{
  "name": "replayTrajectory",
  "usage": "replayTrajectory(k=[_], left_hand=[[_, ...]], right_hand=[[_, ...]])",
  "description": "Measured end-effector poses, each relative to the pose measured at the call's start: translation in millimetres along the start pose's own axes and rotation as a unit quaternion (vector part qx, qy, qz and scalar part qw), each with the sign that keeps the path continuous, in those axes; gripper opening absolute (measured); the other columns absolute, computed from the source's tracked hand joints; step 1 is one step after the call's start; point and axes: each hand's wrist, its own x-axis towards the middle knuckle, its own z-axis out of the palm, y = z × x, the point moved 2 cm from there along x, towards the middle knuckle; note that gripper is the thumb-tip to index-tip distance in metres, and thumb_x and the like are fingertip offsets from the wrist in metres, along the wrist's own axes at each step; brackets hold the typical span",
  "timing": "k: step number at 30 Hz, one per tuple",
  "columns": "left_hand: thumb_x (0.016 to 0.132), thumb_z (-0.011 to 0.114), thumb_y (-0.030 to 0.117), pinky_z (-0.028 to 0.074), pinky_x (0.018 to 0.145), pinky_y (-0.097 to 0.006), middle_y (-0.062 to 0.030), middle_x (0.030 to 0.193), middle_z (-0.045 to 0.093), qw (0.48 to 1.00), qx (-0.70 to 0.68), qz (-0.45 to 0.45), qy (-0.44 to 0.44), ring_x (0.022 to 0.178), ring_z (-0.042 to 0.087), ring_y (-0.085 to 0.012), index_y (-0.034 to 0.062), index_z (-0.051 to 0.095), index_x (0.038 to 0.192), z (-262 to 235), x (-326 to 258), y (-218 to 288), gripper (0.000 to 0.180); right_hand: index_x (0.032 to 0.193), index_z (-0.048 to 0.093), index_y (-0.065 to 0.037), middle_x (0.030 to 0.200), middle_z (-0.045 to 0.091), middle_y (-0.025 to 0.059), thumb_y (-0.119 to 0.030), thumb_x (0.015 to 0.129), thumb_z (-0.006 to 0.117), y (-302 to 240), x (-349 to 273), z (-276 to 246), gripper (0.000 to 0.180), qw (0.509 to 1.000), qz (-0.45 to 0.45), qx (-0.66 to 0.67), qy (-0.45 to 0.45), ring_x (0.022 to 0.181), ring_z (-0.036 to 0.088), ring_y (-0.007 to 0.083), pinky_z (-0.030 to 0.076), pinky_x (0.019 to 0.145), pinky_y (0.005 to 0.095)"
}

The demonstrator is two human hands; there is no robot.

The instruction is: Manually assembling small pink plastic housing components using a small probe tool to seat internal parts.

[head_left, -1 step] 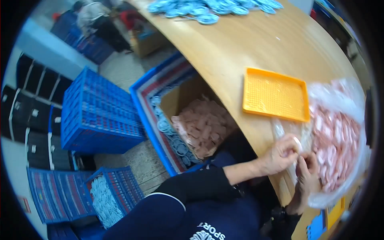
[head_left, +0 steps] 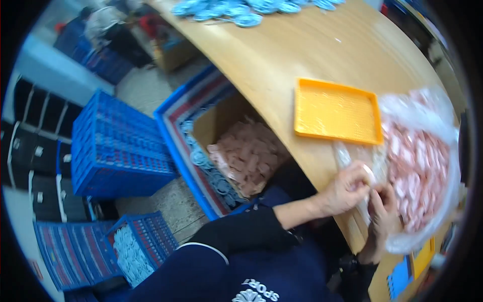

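Observation:
My left hand (head_left: 346,190) has its thumb and fingers pinched on a small pale rounded piece (head_left: 370,175), whose edge shows above the fingertips. Close against it, my right hand (head_left: 384,214) is closed too, its thumb and finger meeting at the lower side of that piece. Fingers cover most of the piece. Beside my right hand lies a clear plastic bag (head_left: 402,245) full of pink, shiny oval pieces (head_left: 417,173). An orange shallow tray (head_left: 338,110) with a dimpled bottom sits just beyond my left hand on the wooden table (head_left: 282,65).
Light blue ring-shaped pieces (head_left: 246,19) are heaped at the table's far edge. Left of the table stands a blue crate (head_left: 166,108) holding a carton of pinkish pieces (head_left: 251,156). Stacked blue crates (head_left: 121,146) are farther left. A person (head_left: 108,27) bends in the background.
The whole view has shifted slightly, so the table and tray appear farther left and higher. Both hands stay together on the small piece.

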Motion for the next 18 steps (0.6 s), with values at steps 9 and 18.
replayTrajectory(k=[9, 18], left_hand=[[0.095, 0.049, 0.005, 0.049, 0.088, -0.031, -0.0117, 0.119, 0.056, 0.961, -0.169, -0.214, -0.047, 0.101, 0.059, -0.0170, 0.0042, 0.049, 0.124, -10.3, -6.9, 6.2, 0.029], [0.096, 0.035, 0.000, 0.047, 0.094, -0.031, -0.0195, 0.133, 0.049, 0.925, -0.223, -0.294, -0.087, 0.109, 0.059, -0.0204, 0.0028, 0.005, 0.152, -1.1, -2.4, 14.5, 0.064]], right_hand=[[0.087, 0.060, 0.001, 0.078, 0.056, 0.0031, -0.007, 0.084, 0.064, -20.6, 6.1, 0.7, 0.008, 0.990, -0.099, -0.078, -0.070, 0.069, 0.052, 0.0103, 0.043, 0.062, 0.0263], [0.087, 0.060, 0.000, 0.083, 0.054, 0.0073, -0.005, 0.081, 0.063, -36.0, 9.3, -21.2, 0.009, 0.941, -0.185, -0.258, -0.114, 0.071, 0.053, 0.0168, 0.043, 0.063, 0.0273]])
